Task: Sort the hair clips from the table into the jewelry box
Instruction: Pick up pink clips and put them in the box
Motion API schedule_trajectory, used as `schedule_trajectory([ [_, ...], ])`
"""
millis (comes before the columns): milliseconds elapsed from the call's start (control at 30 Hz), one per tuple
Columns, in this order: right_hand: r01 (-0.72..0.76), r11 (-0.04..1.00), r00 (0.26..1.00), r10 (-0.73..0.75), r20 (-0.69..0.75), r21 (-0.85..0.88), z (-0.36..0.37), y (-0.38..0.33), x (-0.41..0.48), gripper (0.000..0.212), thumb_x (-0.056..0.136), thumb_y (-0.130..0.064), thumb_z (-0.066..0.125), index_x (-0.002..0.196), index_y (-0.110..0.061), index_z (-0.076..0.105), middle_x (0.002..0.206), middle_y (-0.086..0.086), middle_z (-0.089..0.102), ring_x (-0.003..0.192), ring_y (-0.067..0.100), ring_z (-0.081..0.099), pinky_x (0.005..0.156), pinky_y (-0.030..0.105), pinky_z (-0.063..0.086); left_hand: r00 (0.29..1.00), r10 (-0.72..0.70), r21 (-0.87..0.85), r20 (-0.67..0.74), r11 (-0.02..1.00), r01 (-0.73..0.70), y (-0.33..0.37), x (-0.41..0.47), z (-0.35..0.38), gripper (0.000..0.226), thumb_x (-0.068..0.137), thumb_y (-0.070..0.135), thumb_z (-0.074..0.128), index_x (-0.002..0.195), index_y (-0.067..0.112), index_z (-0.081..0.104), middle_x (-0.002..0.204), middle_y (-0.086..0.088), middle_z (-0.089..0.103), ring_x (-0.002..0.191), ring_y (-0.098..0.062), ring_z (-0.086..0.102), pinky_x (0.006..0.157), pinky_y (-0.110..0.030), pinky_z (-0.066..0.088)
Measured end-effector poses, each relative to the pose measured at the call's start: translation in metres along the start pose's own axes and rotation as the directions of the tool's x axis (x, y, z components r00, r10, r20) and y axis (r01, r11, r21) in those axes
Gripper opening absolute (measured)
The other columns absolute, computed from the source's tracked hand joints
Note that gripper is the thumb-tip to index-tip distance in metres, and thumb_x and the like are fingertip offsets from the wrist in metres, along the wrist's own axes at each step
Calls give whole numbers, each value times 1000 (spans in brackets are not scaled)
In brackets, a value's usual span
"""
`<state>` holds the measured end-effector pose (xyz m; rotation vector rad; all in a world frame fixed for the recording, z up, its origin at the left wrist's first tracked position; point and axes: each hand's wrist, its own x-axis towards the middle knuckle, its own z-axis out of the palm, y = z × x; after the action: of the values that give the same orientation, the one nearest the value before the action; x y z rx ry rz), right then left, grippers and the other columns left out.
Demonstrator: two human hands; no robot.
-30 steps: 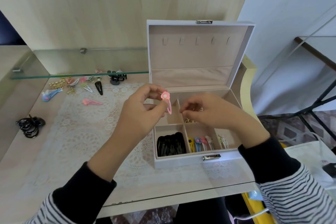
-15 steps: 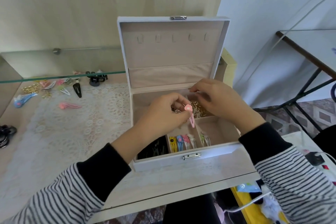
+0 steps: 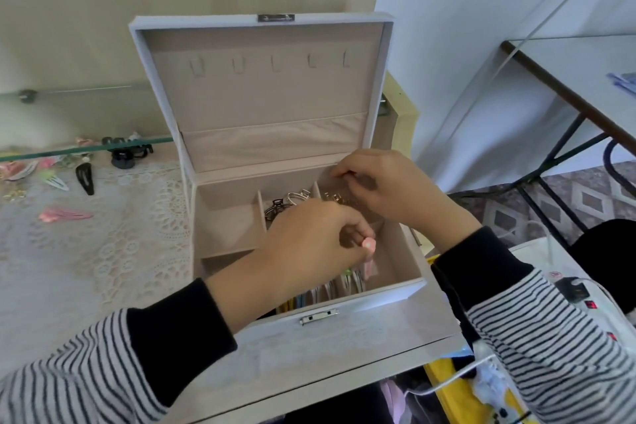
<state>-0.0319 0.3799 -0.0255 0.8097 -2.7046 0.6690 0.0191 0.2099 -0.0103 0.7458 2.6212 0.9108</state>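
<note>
1. The left hand (image 3: 309, 244) has its fingers curled and pinches a pink flower clip (image 3: 369, 245) between thumb and forefinger. The clip's body hangs down into the front right part of the jewelry box (image 3: 378, 317).
2. The right hand (image 3: 389, 193) has its fingers bent down over the rear right compartment, just above a pile of gold clips (image 3: 335, 198). I cannot tell whether it holds any.
3. The left hand and its wrist hide most of the front row. Coloured snap clips (image 3: 330, 289) stand on edge in the narrow slots that still show.
4. The rear middle compartment holds a dark claw clip (image 3: 275, 212) and a silver clip (image 3: 299, 196).
5. The lid (image 3: 268, 107) stands upright behind both hands, and a metal latch (image 3: 318, 316) sits on the front wall.
6. Left of the box, on the lace mat (image 3: 103, 244) covering the counter (image 3: 344, 354), lie a pink clip (image 3: 63, 215), a black snap clip (image 3: 85, 177) and a black claw clip (image 3: 127, 153), well apart from the hands.
7. A glass shelf (image 3: 86, 148) runs above those clips.
8. A white power strip (image 3: 585, 299) lies at the right.
</note>
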Motion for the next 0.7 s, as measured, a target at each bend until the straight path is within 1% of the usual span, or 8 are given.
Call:
schedule_trajectory([
  [33, -2, 1000, 1000, 2, -5, 16, 1, 1, 0, 21, 81, -5, 55, 95, -10, 70, 90, 0, 70, 77, 17, 63, 67, 37, 53, 1000, 9, 59, -2, 998, -8, 1, 0, 1, 11, 84, 46, 65, 91, 39, 71, 75, 27, 67, 62, 18, 52, 61, -15, 35],
  [100, -6, 999, 1000, 6, -10, 42, 1, 5, -1, 21, 82, -6, 55, 96, -11, 70, 92, -2, 69, 79, 15, 62, 69, 38, 53, 1000, 27, 147, -12, 989, -25, 3, 2, 3, 13, 84, 50, 63, 92, 41, 70, 80, 30, 69, 76, 11, 54, 68, -17, 38],
  [267, 8, 999, 1000, -9, 16, 51, 4, 7, -1, 21, 83, -9, 53, 97, -10, 69, 91, 0, 68, 81, 18, 62, 69, 41, 52, 996, 82, 334, -19, 940, -71, 4, 6, 4, 22, 86, 54, 59, 102, 40, 67, 86, 21, 69, 96, -3, 57, 76, -23, 41],
  [333, 10, 999, 1000, -11, 29, 42, 4, 8, -1, 22, 83, -11, 51, 97, -10, 68, 91, 1, 68, 81, 20, 63, 69, 42, 52, 997, 82, 373, 4, 924, -78, 5, 7, 3, 26, 86, 55, 61, 106, 40, 68, 84, 18, 65, 99, -5, 56, 79, -25, 42],
  [433, 10, 1000, 999, -11, 41, 21, 4, 8, -1, 23, 83, -12, 50, 98, -10, 68, 91, 1, 67, 82, 21, 62, 68, 42, 52, 995, 94, 423, 31, 901, -99, 5, 8, 1, 31, 85, 58, 61, 112, 42, 66, 97, 17, 68, 103, -7, 57, 81, -26, 41],
  [500, 9, 1000, 999, -9, 44, 5, 5, 8, -1, 23, 84, -13, 50, 98, -11, 68, 91, 1, 67, 83, 21, 62, 68, 43, 52, 995, 94, 433, 45, 895, -104, 6, 8, 1, 33, 85, 60, 60, 113, 44, 66, 101, 16, 69, 104, -7, 57, 79, -25, 37],
  [567, 5, 1000, 999, -5, 47, -12, 5, 7, -1, 24, 84, -13, 49, 99, -12, 68, 92, 1, 68, 84, 21, 63, 68, 43, 53, 994, 94, 435, 55, 894, -109, 6, 8, 0, 34, 85, 62, 58, 114, 45, 66, 98, 15, 67, 105, -8, 56, 78, -26, 33],
  [700, -1, 999, 998, 4, 64, -43, 5, 6, -1, 26, 84, -14, 48, 100, -12, 68, 93, 2, 68, 85, 23, 63, 68, 42, 53, 992, 109, 452, 65, 883, -127, 3, 9, 1, 35, 86, 65, 54, 114, 49, 66, 86, 13, 58, 103, -11, 56, 81, -27, 36],
])
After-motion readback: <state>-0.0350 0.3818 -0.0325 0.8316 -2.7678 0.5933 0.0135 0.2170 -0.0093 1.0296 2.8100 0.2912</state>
